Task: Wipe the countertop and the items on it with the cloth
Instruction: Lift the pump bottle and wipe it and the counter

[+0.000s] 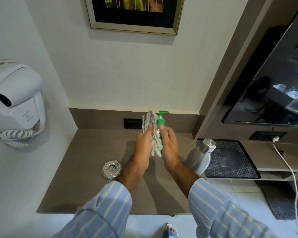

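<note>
The cloth is up in the air above the middle of the desk, bunched against a green pump bottle that the person holds between both hands. It looks a soft, limp rag, grey and white, light enough to go wherever the fingers push it; it will fold and slide rather than hold a shape, so I'd say it wants to be gathered in the palm and pressed flat against whatever is being rubbed. The left hand has its grip closed on the cloth, fingers wrapped round the bundle, pressing it to the bottle's side. The right hand closes its grip on the bottle from the other side, fingertips near the green collar under the pump head. The bottle seems small and light, likely smooth plastic, and perhaps slick; holding it by the body, not the pump, looks the safer hold.

Just right of the right forearm stands a steel flask, near the desk's edge and beside a dark perforated tray on the lower shelf. The flask looks hard, smooth and heavier, and tall enough to tip if knocked. To the left of the left wrist a round metal lid lies flat on the desk. A white wall dryer hangs well off to the left.
</note>
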